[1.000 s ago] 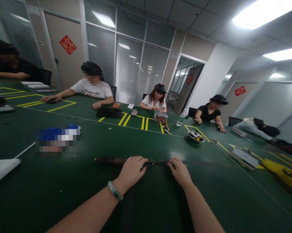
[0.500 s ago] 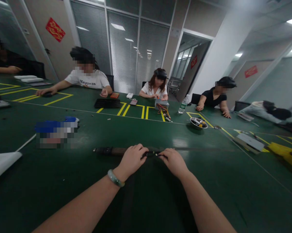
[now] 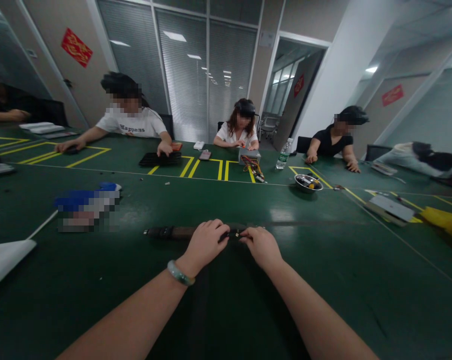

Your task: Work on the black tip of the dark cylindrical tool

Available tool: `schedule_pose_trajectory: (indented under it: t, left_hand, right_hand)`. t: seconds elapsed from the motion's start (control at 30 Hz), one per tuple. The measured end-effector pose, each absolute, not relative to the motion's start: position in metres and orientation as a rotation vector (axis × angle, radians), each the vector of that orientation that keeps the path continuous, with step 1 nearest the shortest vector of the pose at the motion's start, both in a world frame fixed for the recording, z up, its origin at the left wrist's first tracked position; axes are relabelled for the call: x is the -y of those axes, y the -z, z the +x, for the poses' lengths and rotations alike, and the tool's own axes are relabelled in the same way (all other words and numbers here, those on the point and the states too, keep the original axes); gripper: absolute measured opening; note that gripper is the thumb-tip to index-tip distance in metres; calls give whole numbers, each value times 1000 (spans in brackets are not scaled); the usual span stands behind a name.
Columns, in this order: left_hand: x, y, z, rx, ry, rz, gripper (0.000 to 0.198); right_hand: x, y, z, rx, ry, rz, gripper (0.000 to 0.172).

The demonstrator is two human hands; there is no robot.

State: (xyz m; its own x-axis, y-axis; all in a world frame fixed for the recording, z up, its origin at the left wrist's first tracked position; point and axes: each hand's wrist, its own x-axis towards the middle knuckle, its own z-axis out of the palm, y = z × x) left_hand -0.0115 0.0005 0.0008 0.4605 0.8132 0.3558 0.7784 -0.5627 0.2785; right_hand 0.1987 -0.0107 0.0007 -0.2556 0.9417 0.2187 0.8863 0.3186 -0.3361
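A long dark rod-shaped thing point(image 3: 178, 233), brownish along its middle with a small metal tip at the left end, lies crosswise on the green table point(image 3: 143, 305). My left hand point(image 3: 207, 240), with a jade-coloured bangle point(image 3: 180, 273) at its wrist, is closed over the right part of the rod. Close beside it, my right hand point(image 3: 261, 245) pinches at the rod's right end. Small pale metal bits point(image 3: 237, 234) show between the two hands. My fingers hide much of that end, so its exact kind cannot be made out.
Several people sit across the table. Farther back are a metal bowl point(image 3: 308, 184) of small items, a water bottle point(image 3: 284, 154), a grey box with wires point(image 3: 249, 157) and a black tray point(image 3: 160, 159). Left lies a blurred blue-and-white item point(image 3: 86, 205); right, a yellow bundle point(image 3: 444, 225).
My right hand has shifted slightly left, nearer my left hand. My left hand stays on the rod. Across the table, a person's hand has moved onto the black tray.
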Motion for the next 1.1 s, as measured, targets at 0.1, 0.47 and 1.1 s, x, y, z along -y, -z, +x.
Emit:
schedule_pose_trajectory:
  t: [0.1,0.47,1.1]
  left_hand:
    - [0,-3,-12,-1405,-700,2618,13]
    - [0,-2,-16,-1327,-676,2667,12]
    - [-1,1,-12,-1284,-803,2683,9]
  right_hand:
    - [13,-3,197,2268,-203,-1566,12]
    - [17,-3,195,2297,-202,-1419,7]
    - [8,11,194,2271,-41,-1322,5]
